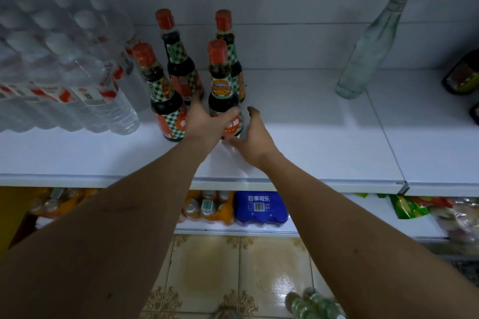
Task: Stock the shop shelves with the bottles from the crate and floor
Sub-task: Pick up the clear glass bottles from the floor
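The left hand (207,122) is gripping the lower body of a dark sauce bottle (225,90), fingers curling round its label, while the right hand (252,134) is hovering just beside the bottle's right side with fingers spread and relaxed, holding nothing. The bottle is standing upright on the white shelf (298,122), at the near right of a cluster of four matching bottles; its near-left neighbour (166,101) is standing just beside the left wrist, and two more are standing behind, toward the wall. Judging by the dark fill and the hard sheen, it is probably glass or stiff plastic, full and fairly heavy for its size, so it is likely to be rigid, a little slippery on the glossy label and breakable if knocked over. The wide lower body looks like the safest place to hold; the narrow neck under the cap would give less control and make tipping the neighbours easier. The bottle is looking tall and slim-necked, with an orange-red cap, a green-and-white checked label with a red band, and nearly black liquid. More pale green bottles (311,303) are lying on the tiled floor at the near right, waiting to be shelved.
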A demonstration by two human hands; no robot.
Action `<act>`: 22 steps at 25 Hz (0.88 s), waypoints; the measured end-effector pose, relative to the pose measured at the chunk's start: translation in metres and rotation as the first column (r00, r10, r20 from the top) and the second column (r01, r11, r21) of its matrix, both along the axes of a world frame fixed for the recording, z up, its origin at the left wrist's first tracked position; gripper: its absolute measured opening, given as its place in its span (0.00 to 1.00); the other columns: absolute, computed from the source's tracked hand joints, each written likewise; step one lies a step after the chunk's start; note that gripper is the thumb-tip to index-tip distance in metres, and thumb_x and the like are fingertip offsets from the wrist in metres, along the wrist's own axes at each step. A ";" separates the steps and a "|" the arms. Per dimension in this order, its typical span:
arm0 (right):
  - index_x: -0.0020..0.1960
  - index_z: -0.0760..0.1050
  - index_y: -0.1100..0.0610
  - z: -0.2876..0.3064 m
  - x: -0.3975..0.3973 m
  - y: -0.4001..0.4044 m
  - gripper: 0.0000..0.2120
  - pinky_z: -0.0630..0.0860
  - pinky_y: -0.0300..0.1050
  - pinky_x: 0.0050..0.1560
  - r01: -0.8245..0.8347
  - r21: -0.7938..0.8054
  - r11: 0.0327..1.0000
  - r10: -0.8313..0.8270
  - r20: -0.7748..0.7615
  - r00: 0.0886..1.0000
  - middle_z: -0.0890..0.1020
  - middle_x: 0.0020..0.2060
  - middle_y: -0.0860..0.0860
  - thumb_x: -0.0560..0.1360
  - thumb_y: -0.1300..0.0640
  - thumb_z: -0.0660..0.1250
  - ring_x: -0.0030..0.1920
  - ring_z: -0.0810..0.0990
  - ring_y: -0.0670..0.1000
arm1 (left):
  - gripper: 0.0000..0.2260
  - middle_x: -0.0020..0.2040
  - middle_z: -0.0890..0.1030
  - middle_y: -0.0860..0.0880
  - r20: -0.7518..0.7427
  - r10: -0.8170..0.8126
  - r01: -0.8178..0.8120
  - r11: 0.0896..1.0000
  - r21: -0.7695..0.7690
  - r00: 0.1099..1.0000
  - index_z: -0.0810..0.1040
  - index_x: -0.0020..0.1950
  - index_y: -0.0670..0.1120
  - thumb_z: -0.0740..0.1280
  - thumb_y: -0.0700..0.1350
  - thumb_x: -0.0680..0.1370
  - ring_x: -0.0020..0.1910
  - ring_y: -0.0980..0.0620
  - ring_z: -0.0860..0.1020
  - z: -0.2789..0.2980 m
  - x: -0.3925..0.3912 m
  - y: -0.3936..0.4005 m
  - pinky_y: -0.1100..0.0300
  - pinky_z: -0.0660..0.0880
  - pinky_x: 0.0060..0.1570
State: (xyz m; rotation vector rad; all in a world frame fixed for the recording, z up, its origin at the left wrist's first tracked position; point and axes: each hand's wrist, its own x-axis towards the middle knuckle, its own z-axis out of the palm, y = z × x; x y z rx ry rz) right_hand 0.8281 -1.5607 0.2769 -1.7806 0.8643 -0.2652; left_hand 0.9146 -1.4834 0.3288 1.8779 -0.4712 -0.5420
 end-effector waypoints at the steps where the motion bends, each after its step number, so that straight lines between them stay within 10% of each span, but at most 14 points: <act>1: 0.78 0.51 0.56 0.004 -0.010 -0.002 0.41 0.66 0.51 0.70 0.015 -0.050 0.999 -0.017 -0.039 0.999 0.65 0.75 0.55 0.74 0.53 0.72 0.73 0.67 0.57 | 0.36 0.73 0.70 0.47 0.025 0.039 -0.039 0.999 -0.002 0.999 0.61 0.77 0.46 0.74 0.48 0.73 0.72 0.49 0.68 -0.001 -0.003 0.002 0.50 0.66 0.72; 7: 0.78 0.57 0.54 0.025 -0.090 0.003 0.31 0.64 0.48 0.70 0.033 -0.184 0.982 -0.043 -0.048 0.998 0.64 0.76 0.51 0.79 0.45 0.61 0.74 0.64 0.52 | 0.21 0.66 0.74 0.45 0.304 0.226 -0.251 0.967 0.045 0.925 0.69 0.69 0.44 0.66 0.51 0.78 0.66 0.46 0.71 -0.011 -0.070 0.022 0.51 0.70 0.64; 15: 0.74 0.64 0.52 0.022 -0.217 0.005 0.23 0.68 0.44 0.60 0.090 -0.445 0.891 -0.116 -0.031 0.993 0.73 0.69 0.48 0.81 0.46 0.56 0.68 0.70 0.49 | 0.08 0.51 0.80 0.49 0.544 -0.126 0.034 0.984 0.176 0.830 0.76 0.57 0.47 0.61 0.46 0.80 0.53 0.49 0.76 -0.045 -0.197 0.032 0.53 0.74 0.51; 19: 0.68 0.68 0.53 -0.001 -0.286 0.009 0.19 0.74 0.47 0.54 0.172 -0.390 0.905 -0.211 -0.057 0.976 0.77 0.60 0.48 0.79 0.48 0.58 0.59 0.74 0.50 | 0.06 0.37 0.79 0.51 0.273 -0.436 0.323 0.870 0.373 0.858 0.77 0.49 0.48 0.61 0.45 0.80 0.37 0.50 0.78 -0.080 -0.254 0.035 0.55 0.74 0.36; 22: 0.64 0.68 0.51 -0.033 -0.338 0.012 0.15 0.71 0.46 0.43 0.156 -0.320 0.934 -0.223 -0.184 0.957 0.78 0.49 0.48 0.79 0.47 0.58 0.49 0.77 0.51 | 0.06 0.41 0.82 0.47 -0.189 -0.592 0.592 0.620 0.515 0.784 0.79 0.45 0.49 0.64 0.44 0.79 0.43 0.46 0.80 -0.117 -0.291 0.040 0.49 0.79 0.47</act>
